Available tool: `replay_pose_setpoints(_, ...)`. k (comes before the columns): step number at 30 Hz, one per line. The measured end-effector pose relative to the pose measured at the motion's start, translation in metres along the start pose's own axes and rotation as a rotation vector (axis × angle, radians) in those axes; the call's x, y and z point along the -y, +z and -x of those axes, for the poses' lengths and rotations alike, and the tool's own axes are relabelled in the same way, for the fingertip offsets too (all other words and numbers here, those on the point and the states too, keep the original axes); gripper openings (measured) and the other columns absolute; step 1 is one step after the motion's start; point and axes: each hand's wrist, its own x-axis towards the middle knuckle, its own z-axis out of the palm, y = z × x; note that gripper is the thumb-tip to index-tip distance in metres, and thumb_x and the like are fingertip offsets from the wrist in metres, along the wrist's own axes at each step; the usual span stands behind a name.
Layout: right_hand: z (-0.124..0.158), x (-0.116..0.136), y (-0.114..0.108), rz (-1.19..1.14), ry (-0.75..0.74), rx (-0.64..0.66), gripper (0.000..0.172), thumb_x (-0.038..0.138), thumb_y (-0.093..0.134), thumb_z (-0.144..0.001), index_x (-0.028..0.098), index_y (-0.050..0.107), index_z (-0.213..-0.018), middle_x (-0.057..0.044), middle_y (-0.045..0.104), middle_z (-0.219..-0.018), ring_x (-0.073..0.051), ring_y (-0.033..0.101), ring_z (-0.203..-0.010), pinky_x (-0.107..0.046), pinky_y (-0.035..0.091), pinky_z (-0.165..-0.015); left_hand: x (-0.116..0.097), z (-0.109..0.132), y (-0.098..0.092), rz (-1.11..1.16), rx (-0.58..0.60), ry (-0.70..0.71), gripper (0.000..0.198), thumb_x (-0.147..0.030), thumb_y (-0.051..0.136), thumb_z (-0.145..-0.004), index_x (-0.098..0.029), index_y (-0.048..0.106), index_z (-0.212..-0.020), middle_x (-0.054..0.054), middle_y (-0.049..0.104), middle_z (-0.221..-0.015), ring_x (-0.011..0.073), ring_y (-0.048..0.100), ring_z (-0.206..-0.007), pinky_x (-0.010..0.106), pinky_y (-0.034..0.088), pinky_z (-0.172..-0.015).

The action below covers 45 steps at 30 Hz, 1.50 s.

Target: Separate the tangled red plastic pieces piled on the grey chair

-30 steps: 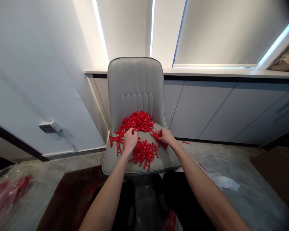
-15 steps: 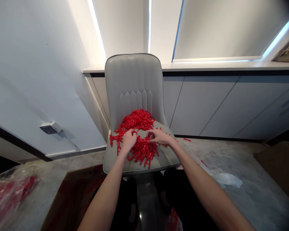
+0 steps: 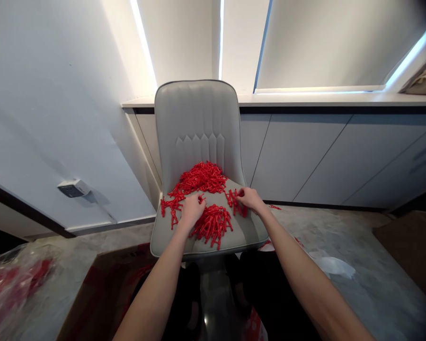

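Many small red plastic figures, shaped like little people, lie on the seat of a grey chair (image 3: 163, 237). A heap of red figures (image 3: 203, 177) rests against the backrest, and a fanned pile of them (image 3: 215, 227) lies nearer the front edge. My left hand (image 3: 193, 210) is closed just left of the fanned pile, a red figure (image 3: 201, 199) pinched at its fingertips. My right hand (image 3: 251, 200) is over the right side of the seat, thumb and finger pinched on a red figure in a small cluster (image 3: 231, 199).
An open cardboard box (image 3: 88, 289) stands on the floor at the left front. Clear plastic bags with red contents (image 3: 17, 289) lie farther left. A white sheet (image 3: 335, 266) and a few stray red pieces (image 3: 275, 207) are on the floor at right. Low cabinets (image 3: 305, 151) run behind the chair.
My right hand has moved right, from above the fanned pile to the cluster at the seat's right side. My left hand has shifted slightly right and stays closed.
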Motion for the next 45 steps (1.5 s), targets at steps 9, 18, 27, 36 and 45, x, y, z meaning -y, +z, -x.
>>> replay_pose_setpoints(9, -0.011, 0.000, 0.012, 0.006, 0.048, -0.072, 0.019, 0.027, 0.064, -0.087, 0.015, 0.068, -0.101, -0.010, 0.074, -0.096, -0.019, 0.067, -0.091, -0.023, 0.047, -0.072, -0.005, 0.002, -0.006, 0.036, -0.122, 0.031, 0.016, -0.028, 0.050, -0.090, -0.021, 0.065, -0.087, 0.009, 0.073, -0.088, 0.0243, 0.067, -0.081, 0.030, 0.043, -0.070)
replay_pose_setpoints(18, -0.010, 0.010, 0.029, 0.034, 0.065, -0.059, 0.033, 0.025, 0.079, -0.075, 0.010, 0.066, -0.101, -0.017, 0.071, -0.102, -0.022, 0.068, -0.083, -0.025, 0.045, -0.065, -0.005, 0.002, -0.006, 0.079, -0.141, 0.054, 0.013, -0.024, 0.052, -0.089, -0.021, 0.063, -0.083, 0.008, 0.072, -0.084, 0.0220, 0.065, -0.077, 0.029, 0.041, -0.070)
replay_pose_setpoints(27, -0.012, 0.017, 0.010, -0.062, 0.054, -0.097, 0.022, 0.007, 0.068, -0.075, 0.010, 0.069, -0.097, -0.019, 0.071, -0.099, -0.024, 0.068, -0.087, -0.028, 0.048, -0.070, -0.008, 0.006, -0.010, 0.060, -0.191, 0.079, 0.014, -0.022, 0.052, -0.090, -0.021, 0.062, -0.080, 0.008, 0.069, -0.082, 0.0226, 0.063, -0.075, 0.030, 0.040, -0.066)
replay_pose_setpoints(36, 0.020, 0.034, -0.011, -0.628, -0.163, 0.293, 0.025, 0.018, 0.070, -0.072, 0.013, 0.071, -0.096, -0.006, 0.075, -0.080, -0.016, 0.067, -0.071, -0.026, 0.051, -0.066, -0.021, 0.018, -0.019, 0.170, -0.198, 0.448, 0.042, -0.025, 0.064, -0.088, -0.023, 0.058, -0.129, 0.006, 0.066, -0.105, 0.0206, 0.066, -0.090, 0.030, 0.049, -0.080)
replay_pose_setpoints(45, 0.027, 0.040, -0.016, -0.908, -0.170, 0.524, 0.020, 0.022, 0.076, -0.075, 0.014, 0.074, -0.094, -0.005, 0.075, -0.082, -0.013, 0.066, -0.070, -0.024, 0.052, -0.066, -0.027, 0.026, -0.027, -0.057, -0.195, 0.508, 0.021, -0.022, 0.056, -0.092, -0.024, 0.065, -0.111, 0.007, 0.056, -0.116, 0.0169, 0.063, -0.075, 0.028, 0.045, -0.062)
